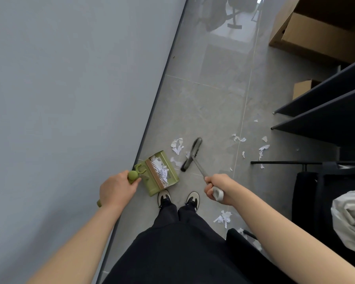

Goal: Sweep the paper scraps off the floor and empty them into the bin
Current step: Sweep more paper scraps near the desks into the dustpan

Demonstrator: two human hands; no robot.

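Mid-sweep at frame centre: left hand gripped green dustpan handle, already w/ scraps, right hand gripped broom; next probably push nearby paper scraps in; bin unseen.

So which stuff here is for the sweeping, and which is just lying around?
For the sweeping:
green dustpan, held by the left hand
broom, held by the right hand
paper scraps on the floor

Just lying around:
cardboard boxes
dark shelves
grey bundle

Grey wall left; glossy tile floor; dark shelves, maybe desks, right.
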